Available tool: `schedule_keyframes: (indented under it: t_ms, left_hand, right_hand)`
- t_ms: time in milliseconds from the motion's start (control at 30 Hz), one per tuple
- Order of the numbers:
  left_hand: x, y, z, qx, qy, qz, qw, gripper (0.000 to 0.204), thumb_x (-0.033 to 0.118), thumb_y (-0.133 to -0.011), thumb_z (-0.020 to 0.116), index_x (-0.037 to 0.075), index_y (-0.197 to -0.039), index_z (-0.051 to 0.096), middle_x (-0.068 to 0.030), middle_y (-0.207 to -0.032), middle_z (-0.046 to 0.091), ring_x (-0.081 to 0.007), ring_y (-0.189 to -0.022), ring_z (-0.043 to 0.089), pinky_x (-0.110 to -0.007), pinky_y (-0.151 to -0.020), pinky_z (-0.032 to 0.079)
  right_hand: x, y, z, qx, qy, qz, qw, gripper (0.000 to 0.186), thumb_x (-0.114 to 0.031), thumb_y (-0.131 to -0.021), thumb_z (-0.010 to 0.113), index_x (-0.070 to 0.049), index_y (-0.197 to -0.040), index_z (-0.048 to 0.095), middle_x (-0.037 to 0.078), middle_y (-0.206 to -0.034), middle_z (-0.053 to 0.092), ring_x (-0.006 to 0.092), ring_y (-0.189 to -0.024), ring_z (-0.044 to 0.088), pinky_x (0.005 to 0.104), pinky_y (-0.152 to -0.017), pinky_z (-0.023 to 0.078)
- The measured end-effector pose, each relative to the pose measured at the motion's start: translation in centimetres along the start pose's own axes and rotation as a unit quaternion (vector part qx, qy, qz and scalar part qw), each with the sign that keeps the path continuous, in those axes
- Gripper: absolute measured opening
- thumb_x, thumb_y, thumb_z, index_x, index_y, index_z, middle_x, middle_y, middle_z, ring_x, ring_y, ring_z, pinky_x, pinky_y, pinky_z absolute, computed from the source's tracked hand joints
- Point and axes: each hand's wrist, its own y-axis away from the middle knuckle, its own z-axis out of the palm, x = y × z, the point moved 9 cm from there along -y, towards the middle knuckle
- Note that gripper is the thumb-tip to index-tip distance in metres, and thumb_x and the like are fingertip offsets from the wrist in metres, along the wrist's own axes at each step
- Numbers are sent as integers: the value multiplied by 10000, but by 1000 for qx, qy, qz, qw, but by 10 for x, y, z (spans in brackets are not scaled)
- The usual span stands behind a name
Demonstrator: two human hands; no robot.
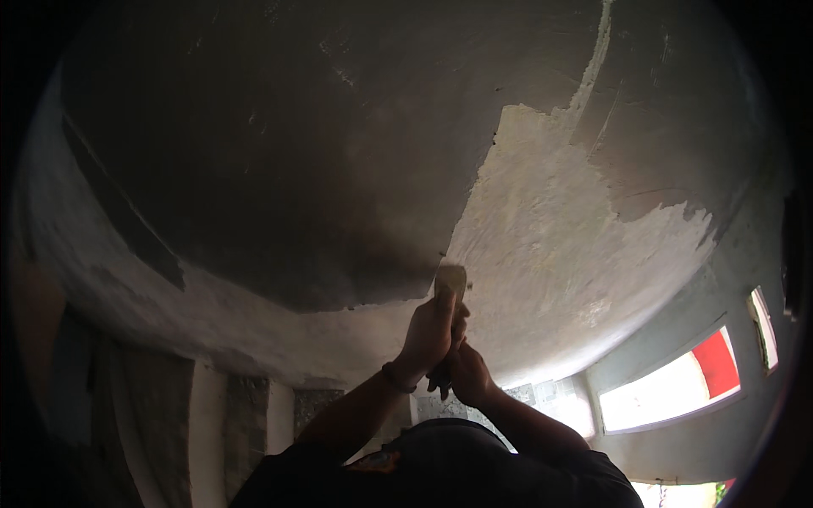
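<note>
Both my arms reach up toward a broad ceiling-like surface. My left hand (pixel 428 334) is closed around a flat, tan-grey plastering trowel (pixel 453 275), its fingers wrapped and partly hidden. The trowel's blade lies at the corner where dark grey plaster (pixel 339 186) meets a paler, rough bare patch (pixel 559 220). Just below and to the right, my right hand (pixel 470 372) is closed against the left one, apparently on the lower part of the same tool. What lies between its fingers is mostly hidden.
A pale ridge (pixel 597 59) runs through the plaster at the upper right. Bright windows (pixel 660 394), one with a red panel (pixel 716 364), sit in the right wall. Pale upright posts (pixel 206 423) stand at the lower left. A dark strip (pixel 127 212) crosses the pale left edge.
</note>
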Motion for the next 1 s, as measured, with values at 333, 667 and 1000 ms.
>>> schedule_keyframes:
  t_ms: [333, 667, 1000]
  left_hand:
    - [39, -4, 10, -17, -2, 89, 996, 550, 435, -1109, 343, -4, -893, 593, -23, -557, 512, -113, -450, 472, -295, -480, 415]
    - [67, -8, 18, -45, -52, 106, 992, 541, 425, -1108, 346, -7, -895, 592, -36, -552, 522, -132, -441, 483, -297, -488, 425]
    - [88, -13, 26, -58, -74, 138, 986, 527, 417, -1108, 351, -6, -904, 589, -44, -550, 529, -131, -440, 488, -299, -492, 430]
  right_hand:
    - [-29, 1, -10, 3, -46, -8, 999, 403, -343, -1051, 505, 54, -1111, 542, 143, -844, 698, 205, -711, 731, 297, -485, 563]
    - [-61, 3, -5, -4, -30, -78, 996, 451, -353, -1125, 311, 28, -996, 515, 154, -755, 652, 216, -552, 662, 293, -432, 518]
    - [-70, 0, -11, 2, -55, -90, 994, 475, -399, -1078, 399, 46, -1026, 556, 142, -751, 688, 193, -603, 698, 295, -446, 523]
